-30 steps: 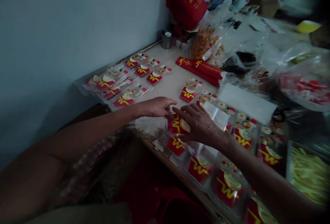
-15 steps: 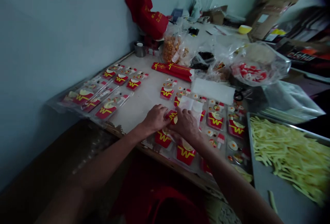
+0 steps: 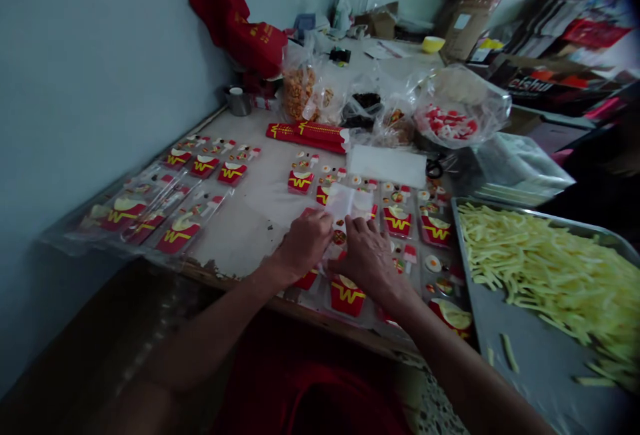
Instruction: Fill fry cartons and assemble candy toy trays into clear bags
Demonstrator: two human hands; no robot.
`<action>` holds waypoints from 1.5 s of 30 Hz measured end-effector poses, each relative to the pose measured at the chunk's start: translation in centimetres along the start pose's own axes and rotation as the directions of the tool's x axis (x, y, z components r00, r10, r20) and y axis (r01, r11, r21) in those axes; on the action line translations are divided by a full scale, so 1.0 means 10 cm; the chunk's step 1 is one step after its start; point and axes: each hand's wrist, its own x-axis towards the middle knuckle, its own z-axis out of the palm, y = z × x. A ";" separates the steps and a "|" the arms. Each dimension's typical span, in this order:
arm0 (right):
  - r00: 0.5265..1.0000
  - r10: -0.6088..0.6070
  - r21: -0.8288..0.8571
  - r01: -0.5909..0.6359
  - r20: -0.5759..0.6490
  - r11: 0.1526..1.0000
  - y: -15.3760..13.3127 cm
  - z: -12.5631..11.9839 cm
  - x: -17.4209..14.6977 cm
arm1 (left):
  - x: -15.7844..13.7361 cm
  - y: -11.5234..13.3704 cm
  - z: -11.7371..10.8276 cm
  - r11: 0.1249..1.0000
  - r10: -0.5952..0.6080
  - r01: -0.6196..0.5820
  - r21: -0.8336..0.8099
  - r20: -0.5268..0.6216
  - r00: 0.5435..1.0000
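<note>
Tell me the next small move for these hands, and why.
Perhaps ease the right hand slightly away from the left hand: they sit close together, with small food-shaped pieces showing between them, and the right hand partly hides a red W-marked piece.

Chipped pale table [image 3: 255,221] | clear packs [image 3: 399,219] in rows | red-and-yellow stack [image 3: 307,137] | white sheet [image 3: 387,167] | metal cup [image 3: 239,104] | filled bags [image 3: 300,91]

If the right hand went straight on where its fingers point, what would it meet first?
Probably the whitish sheet just ahead of the right hand, though depth is unclear.
</note>
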 end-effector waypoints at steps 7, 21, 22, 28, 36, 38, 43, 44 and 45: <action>0.997 -0.027 0.022 0.029 -0.070 0.999 -0.25 -0.11 0.21 | 0.01 -0.01 -0.12 0.970 -0.142 0.105 -0.220 -0.156 0.977; 0.852 0.111 0.831 -0.458 0.512 -0.315 0.02 0.38 0.09 | 0.26 -0.59 -0.03 0.828 -0.336 0.404 -0.389 0.233 0.913; 0.849 0.120 0.830 -0.458 0.514 -0.316 -0.01 0.39 0.11 | 0.28 -0.63 -0.02 0.801 -0.330 0.424 -0.422 0.278 0.902; 0.881 0.438 0.853 -0.362 0.181 0.376 -0.08 0.37 0.07 | 0.26 -0.68 0.07 0.725 -0.327 0.460 -0.512 0.332 0.885; 0.977 -0.035 0.264 0.091 -0.208 0.960 -0.37 0.30 0.30 | 0.24 -0.60 0.04 0.752 -0.329 0.428 -0.501 0.278 0.903; 0.977 -0.007 0.281 0.068 -0.212 0.957 -0.35 0.32 0.35 | 0.22 -0.62 0.05 0.724 -0.329 0.426 -0.542 0.272 0.904; 0.979 0.151 0.401 -0.086 -0.134 0.912 -0.23 0.38 0.38 | 0.15 -0.59 0.12 0.585 -0.387 0.446 -0.677 0.251 0.887; 0.981 0.155 0.401 -0.095 -0.118 0.911 -0.22 0.40 0.37 | 0.14 -0.57 0.12 0.645 -0.377 0.405 -0.649 0.191 0.906; 0.984 0.139 0.393 -0.083 -0.114 0.916 -0.22 0.41 0.37 | 0.13 -0.55 0.12 0.728 -0.350 0.349 -0.590 0.118 0.929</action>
